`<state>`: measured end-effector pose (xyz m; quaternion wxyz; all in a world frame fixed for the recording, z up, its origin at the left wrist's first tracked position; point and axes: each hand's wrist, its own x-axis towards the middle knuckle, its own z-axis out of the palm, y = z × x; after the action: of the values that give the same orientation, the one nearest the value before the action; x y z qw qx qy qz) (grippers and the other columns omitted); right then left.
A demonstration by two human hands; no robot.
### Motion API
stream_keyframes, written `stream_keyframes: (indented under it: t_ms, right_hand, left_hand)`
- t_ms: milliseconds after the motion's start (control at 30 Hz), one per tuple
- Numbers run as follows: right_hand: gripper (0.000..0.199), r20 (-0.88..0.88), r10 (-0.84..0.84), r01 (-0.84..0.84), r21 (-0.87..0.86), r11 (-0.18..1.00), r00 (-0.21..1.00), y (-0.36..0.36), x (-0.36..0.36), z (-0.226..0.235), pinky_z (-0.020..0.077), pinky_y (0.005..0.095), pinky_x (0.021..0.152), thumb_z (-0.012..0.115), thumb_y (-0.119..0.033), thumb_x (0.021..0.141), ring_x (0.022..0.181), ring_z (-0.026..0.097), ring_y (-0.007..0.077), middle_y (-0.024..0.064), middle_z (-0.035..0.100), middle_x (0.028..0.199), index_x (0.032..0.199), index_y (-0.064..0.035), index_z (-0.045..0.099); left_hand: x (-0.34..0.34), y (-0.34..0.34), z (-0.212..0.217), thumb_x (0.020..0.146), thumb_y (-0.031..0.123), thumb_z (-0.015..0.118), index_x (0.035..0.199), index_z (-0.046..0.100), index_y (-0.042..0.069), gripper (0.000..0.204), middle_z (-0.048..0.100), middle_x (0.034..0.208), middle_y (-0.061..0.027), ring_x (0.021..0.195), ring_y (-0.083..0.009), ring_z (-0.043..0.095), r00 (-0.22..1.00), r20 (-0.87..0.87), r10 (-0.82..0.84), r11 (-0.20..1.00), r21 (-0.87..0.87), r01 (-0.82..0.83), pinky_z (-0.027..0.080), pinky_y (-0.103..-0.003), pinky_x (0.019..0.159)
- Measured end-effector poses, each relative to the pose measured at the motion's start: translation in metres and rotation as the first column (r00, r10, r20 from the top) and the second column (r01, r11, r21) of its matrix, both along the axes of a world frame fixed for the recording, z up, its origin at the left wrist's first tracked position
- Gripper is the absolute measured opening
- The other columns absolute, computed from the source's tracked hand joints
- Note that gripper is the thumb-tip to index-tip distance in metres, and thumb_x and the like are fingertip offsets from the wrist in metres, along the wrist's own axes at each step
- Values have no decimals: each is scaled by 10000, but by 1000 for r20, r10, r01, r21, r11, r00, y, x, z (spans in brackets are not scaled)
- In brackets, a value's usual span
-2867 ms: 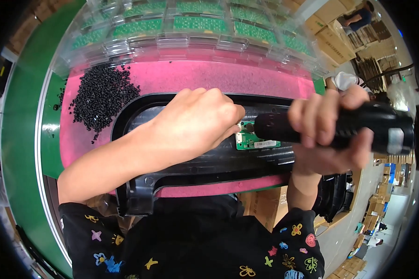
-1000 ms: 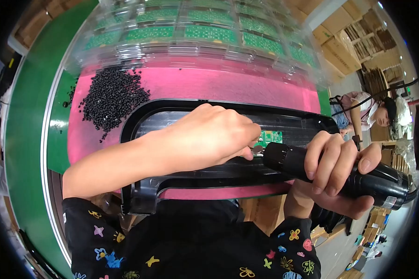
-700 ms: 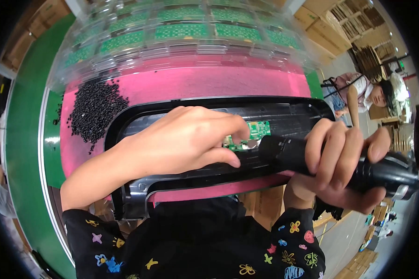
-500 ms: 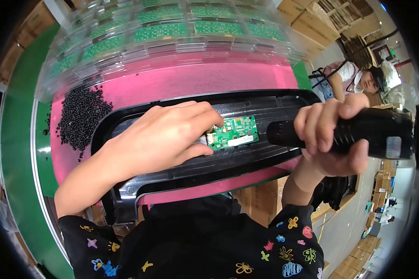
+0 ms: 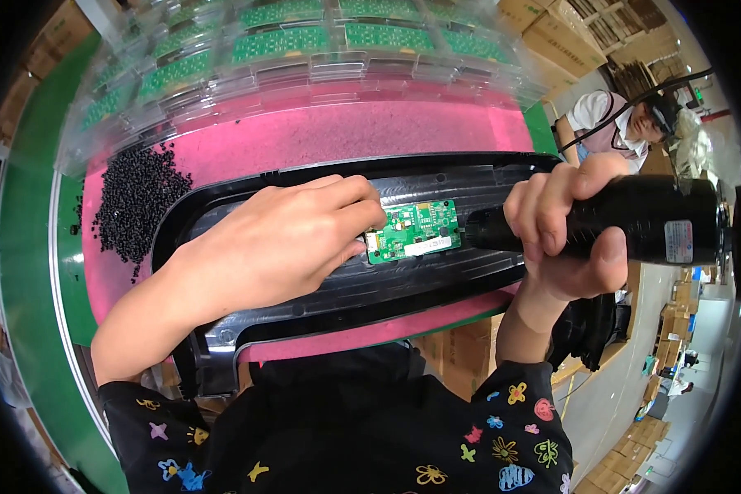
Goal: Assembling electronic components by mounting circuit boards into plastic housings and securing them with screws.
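A long black plastic housing [image 5: 436,284] lies across a pink foam mat [image 5: 370,136]. A small green circuit board [image 5: 413,230] sits inside it. My left hand [image 5: 280,243] rests on the housing, its fingertips touching the board's left edge. My right hand [image 5: 564,235] grips a thick black electric screwdriver [image 5: 634,221], held level with its nose pointing at the board's right edge.
A heap of small black screws [image 5: 136,202] lies on the mat at the left. Clear plastic trays of green circuit boards [image 5: 305,45] line the far side. A green belt edge [image 5: 25,272] runs down the left. Another person [image 5: 626,119] sits at the upper right by cardboard boxes.
The screwdriver swung up from a lowered, tilted hold to level beside the board. My left hand shifted left, uncovering the green board.
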<state>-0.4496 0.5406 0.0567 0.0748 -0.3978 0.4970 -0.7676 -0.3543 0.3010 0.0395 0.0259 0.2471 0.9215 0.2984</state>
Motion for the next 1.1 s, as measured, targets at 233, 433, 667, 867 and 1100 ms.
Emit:
stream_keyframes:
  t_ms: [233, 433, 667, 867, 1100]
  right_hand:
    - [429, -3, -34, 34, 60, 998, 999, -8, 2, -2, 331, 255, 435, 584, -411, 873, 405, 372, 94, -13, 434, 580, 1067, -52, 449]
    - [387, 2, 22, -22, 34, 999, 1000, -4, -2, 1, 337, 275, 473, 578, -410, 895, 427, 355, 103, -12, 421, 584, 1046, -66, 483]
    - [212, 604, -70, 139, -68, 988, 794, 15, -33, 7, 468, 354, 758, 592, -188, 940, 710, 514, 152, 11, 489, 761, 1078, -42, 524]
    - [300, 750, -122, 283, -89, 955, 650, 11, -28, 21, 418, 634, 1016, 629, -127, 876, 1121, 496, 328, 181, 477, 1106, 1068, 37, 465]
    - [296, -430, 114, -32, 193, 981, 896, 4, 51, 54, 515, 317, 619, 607, -79, 840, 919, 596, 237, 107, 616, 1054, 1113, 22, 556]
  left_hand:
    - [2, 1, 3, 855, 97, 660, 1056, 590, 43, 220, 597, 1098, -76, 996, -297, 618, 999, 3, 42, 999, -8, -42, 538, -400, 769]
    - [7, 1, 12, 852, 59, 642, 1002, 596, 25, 161, 614, 1028, -103, 966, -315, 622, 991, -69, 116, 993, 27, -115, 527, -398, 775]
    - [11, -30, 31, 798, 55, 690, 1057, 595, 15, 279, 617, 1011, -129, 996, -346, 583, 890, -339, 306, 929, -99, -357, 479, -417, 844]
    - [28, -52, 13, 790, 96, 696, 899, 556, -13, 208, 625, 913, -174, 935, -372, 615, 934, -254, 252, 893, -312, -325, 511, -466, 782]
    - [55, -49, 15, 846, 126, 656, 937, 510, 0, 214, 631, 865, -186, 830, -397, 635, 976, -60, 210, 922, -321, -218, 516, -485, 696]
